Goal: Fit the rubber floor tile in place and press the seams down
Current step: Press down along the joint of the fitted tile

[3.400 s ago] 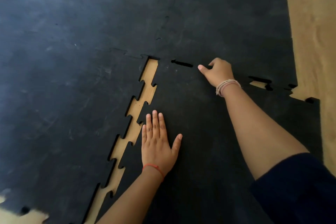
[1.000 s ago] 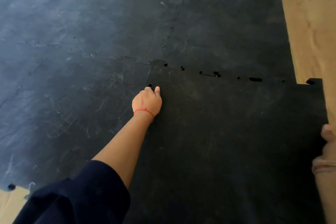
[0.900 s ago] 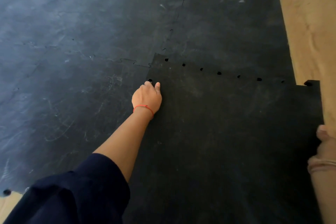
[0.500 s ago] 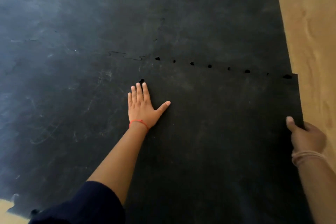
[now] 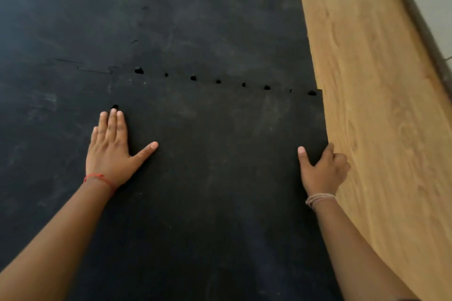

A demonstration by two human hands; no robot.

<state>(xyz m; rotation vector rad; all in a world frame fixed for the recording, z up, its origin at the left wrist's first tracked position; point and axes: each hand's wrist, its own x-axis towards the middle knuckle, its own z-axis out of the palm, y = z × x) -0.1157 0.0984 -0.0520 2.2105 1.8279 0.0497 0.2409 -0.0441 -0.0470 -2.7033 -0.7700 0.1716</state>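
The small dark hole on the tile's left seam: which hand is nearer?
Left. The left hand lies flat with fingertips just below the hole; the right hand grips the rubber tile at its far right edge.

Matt, scuffed black rubber tile (image 5: 220,166) beside grainy, pale wood floor (image 5: 367,80).

Bare forearms; a thin red thread bracelet (image 5: 97,176) on the left wrist; pale looped bands (image 5: 319,198) on the right.
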